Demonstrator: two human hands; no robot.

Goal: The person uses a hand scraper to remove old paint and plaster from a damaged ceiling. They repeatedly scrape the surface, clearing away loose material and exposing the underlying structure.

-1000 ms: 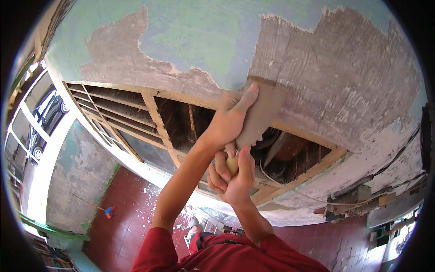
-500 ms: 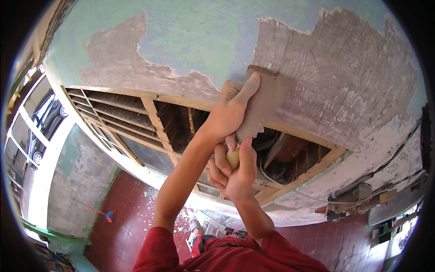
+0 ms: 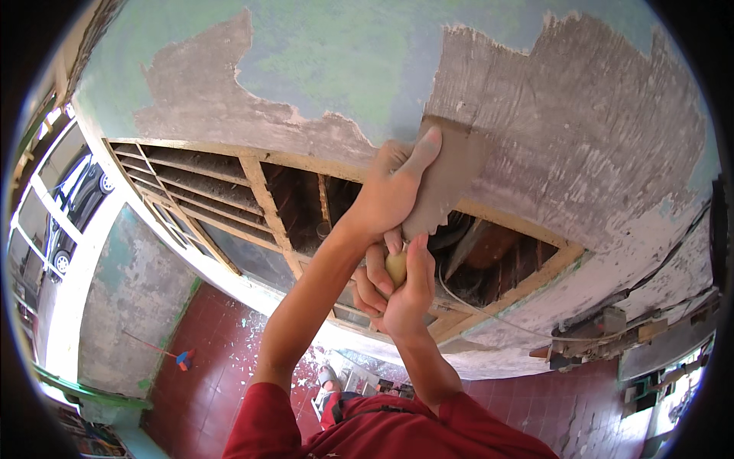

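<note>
A broad flat scraper (image 3: 442,180), its blade grey-brown and ragged along the lower edge, lies against the wall where bare patches meet green-blue paint. My left hand (image 3: 394,183) is closed on the blade's left side, thumb laid along its face. Below it, my right hand (image 3: 397,287) wraps round the pale yellowish handle (image 3: 396,268). The blade's far edge touches the bare plaster (image 3: 550,115); the left fingers behind the blade are hidden.
Under the plaster runs a wooden vent frame (image 3: 264,203) with dark openings and dusty slats. A thin cable (image 3: 505,325) hangs at the right, near a ledge of wood pieces (image 3: 604,329). Paint flakes litter the red tiled floor (image 3: 218,336). A blue-headed stick (image 3: 183,359) lies there.
The scraper and both hands have shifted very slightly right against the wall. My grip on blade and handle looks the same.
</note>
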